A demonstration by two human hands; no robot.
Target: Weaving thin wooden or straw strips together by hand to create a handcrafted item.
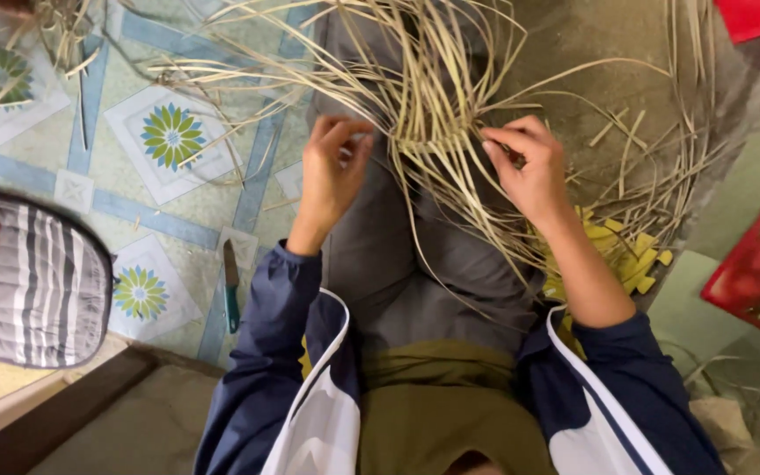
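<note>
A loose tangle of pale straw strips [437, 105] spreads over my lap in grey trousers [415, 264], with long ends fanning out in all directions. My left hand [332, 171] pinches a thin strip at the left edge of the woven centre. My right hand [529, 171] grips strips at the right side of that centre, fingers curled around them. Both arms wear dark blue sleeves with white trim.
A small knife with a green handle [231, 286] lies on the patterned tile floor [169, 136] to my left. A striped grey cushion [32, 286] sits at the far left. Yellow cut pieces [626, 255] lie by my right forearm. Red items [758, 264] are at the right.
</note>
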